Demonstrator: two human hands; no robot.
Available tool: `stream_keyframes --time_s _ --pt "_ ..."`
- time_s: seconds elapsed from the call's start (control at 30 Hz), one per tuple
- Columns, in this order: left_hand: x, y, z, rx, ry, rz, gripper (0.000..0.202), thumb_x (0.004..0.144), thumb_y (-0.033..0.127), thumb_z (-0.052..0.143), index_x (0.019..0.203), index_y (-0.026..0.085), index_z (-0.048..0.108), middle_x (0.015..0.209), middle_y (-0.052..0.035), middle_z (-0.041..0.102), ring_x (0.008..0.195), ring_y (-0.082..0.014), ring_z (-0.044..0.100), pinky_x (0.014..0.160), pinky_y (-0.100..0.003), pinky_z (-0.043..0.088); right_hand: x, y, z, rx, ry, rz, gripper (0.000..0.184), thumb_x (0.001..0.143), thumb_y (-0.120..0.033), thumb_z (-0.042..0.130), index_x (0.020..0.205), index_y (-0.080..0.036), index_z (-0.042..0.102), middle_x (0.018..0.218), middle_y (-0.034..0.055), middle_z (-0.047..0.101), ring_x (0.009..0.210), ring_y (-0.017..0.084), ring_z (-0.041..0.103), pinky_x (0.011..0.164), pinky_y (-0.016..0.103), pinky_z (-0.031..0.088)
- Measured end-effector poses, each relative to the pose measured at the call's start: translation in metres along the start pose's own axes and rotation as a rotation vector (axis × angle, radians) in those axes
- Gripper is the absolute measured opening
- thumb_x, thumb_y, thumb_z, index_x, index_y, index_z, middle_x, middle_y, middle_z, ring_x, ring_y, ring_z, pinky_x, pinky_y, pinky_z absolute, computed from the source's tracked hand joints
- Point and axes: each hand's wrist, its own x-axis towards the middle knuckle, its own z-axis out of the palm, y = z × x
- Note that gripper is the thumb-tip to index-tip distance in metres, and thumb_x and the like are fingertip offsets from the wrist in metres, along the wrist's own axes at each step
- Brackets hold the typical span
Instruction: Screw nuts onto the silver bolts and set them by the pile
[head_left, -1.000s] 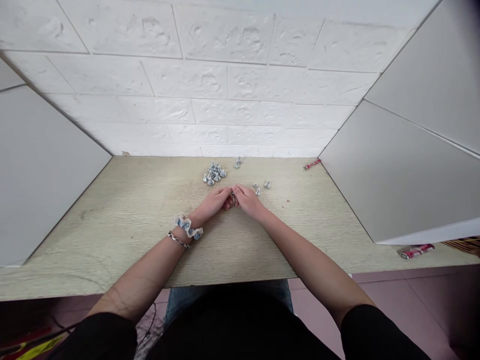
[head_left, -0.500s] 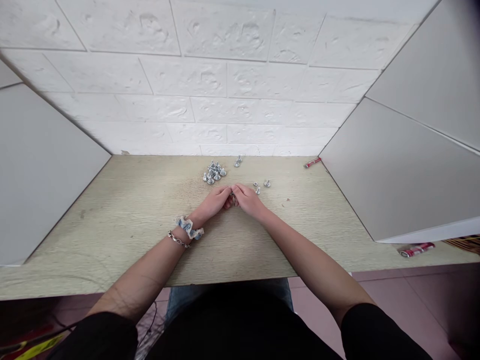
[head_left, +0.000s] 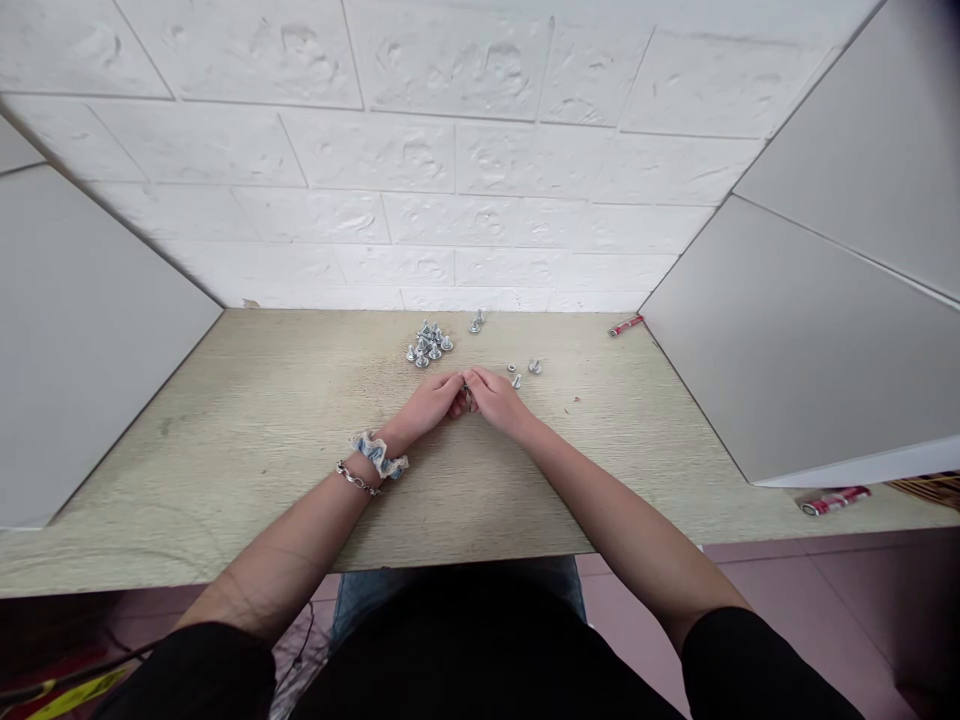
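My left hand (head_left: 435,402) and my right hand (head_left: 491,398) meet above the table, fingers closed and fingertips pressed together. Between them a small metal fastener (head_left: 466,389) shows only in part; its exact kind is hidden by the fingers. Just beyond my left hand stands a cluster of silver bolts (head_left: 421,345) with wide washers or flanges, several of them upright on their heads. Close to my right hand lie a nut (head_left: 511,368), a bolt (head_left: 516,382) and another bolt (head_left: 535,366).
Two more bolts (head_left: 475,322) sit near the white brick-pattern wall (head_left: 491,160). A red battery (head_left: 625,325) lies by the right grey panel (head_left: 832,330), another red battery (head_left: 835,500) near the front edge. A left panel (head_left: 97,350) bounds the wooden table (head_left: 247,430).
Almost nothing differs. Both hands stay together at the same spot, and the bolts and batteries lie where they were; the view has shifted very slightly.
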Motion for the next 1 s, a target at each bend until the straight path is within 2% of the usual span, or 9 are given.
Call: stream_keyframes --time_s 1.0 --pt "-0.0003 0.0000 -0.0002 0.034 0.010 -0.001 0.037 0.090 0.042 0.036 0.067 0.017 0.053 0.063 0.0016 0.053 0.058 -0.0113 0.049 0.059 -0.024 0.041 -0.0010 -0.0020 -0.0005 -0.029 0.002 -0.012 0.032 0.092 -0.037 0.037 0.066 -0.021 0.045 0.059 -0.0039 0.050 0.063 0.012 0.050 0.066 0.026 0.037"
